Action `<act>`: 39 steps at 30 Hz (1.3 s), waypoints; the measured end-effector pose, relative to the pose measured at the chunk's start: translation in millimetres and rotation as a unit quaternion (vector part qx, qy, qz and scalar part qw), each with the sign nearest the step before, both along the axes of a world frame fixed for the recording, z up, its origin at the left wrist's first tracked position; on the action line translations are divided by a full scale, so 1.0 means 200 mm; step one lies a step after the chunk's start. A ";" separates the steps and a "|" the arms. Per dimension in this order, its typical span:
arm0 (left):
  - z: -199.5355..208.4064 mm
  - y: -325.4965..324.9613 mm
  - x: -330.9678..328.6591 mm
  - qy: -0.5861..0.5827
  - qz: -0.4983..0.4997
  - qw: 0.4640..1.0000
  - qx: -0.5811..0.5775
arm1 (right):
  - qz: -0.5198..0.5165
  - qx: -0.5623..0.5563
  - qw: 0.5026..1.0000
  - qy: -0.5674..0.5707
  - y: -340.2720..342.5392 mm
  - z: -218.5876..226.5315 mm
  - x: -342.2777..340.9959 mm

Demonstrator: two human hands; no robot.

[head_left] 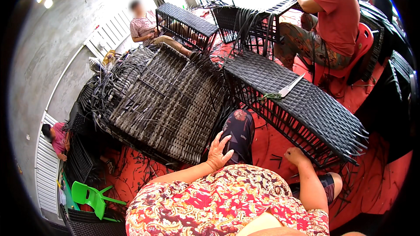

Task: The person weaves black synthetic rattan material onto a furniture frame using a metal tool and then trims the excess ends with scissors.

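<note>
The left hand [217, 152] lies spread on the knee [239, 133], gripping nothing. Rightward, a green-handled blade [289, 88] rests loose atop the woven black bench [306, 109] before the person; a jolt could slide it off. The right hand [296, 155] curls near the bench's side, its grasp impossible to tell. Farther right, splayed strand ends [358, 142] could scratch the arm. No brand, label or writing is legible.

The bare right hand [297, 155], curled by the near edge of the long black woven bench [306, 109], hides its fingertips, so any grip is unclear. The picture's top edge crops the head of the seated person in a red shirt [339, 22], and the far person in a pale patterned shirt [143, 27] has a blurred head
</note>
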State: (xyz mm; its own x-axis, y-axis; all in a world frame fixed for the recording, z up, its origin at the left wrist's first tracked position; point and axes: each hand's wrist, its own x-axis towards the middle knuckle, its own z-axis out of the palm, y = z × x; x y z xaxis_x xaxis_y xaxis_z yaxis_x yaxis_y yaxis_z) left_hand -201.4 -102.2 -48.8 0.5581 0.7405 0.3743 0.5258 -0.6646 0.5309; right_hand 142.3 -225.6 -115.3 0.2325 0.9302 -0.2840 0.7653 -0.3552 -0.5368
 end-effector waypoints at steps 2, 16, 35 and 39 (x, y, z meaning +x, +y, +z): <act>0.00 0.00 0.00 -0.004 0.000 1.000 0.000 | -0.003 -0.002 1.000 0.000 0.00 -0.01 0.00; 0.01 0.00 -0.01 -0.012 -0.009 1.000 -0.022 | -0.002 -0.006 1.000 0.012 0.00 -0.01 0.00; -0.39 0.57 0.27 -0.153 0.052 0.662 -0.732 | -0.032 0.003 0.999 -0.014 -0.07 -0.06 0.04; -0.32 0.56 0.36 -0.189 0.030 0.643 -0.742 | -0.037 -0.017 0.998 -0.041 -0.05 -0.06 0.02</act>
State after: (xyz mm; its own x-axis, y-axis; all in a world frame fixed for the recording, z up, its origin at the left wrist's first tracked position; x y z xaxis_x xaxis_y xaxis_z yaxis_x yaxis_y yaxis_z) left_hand -129.0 8.9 -112.5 0.5894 0.4552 -0.6674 0.1733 0.7357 0.6548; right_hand 146.4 -234.8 -126.6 0.3243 0.8994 -0.2932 0.7767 -0.4300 -0.4601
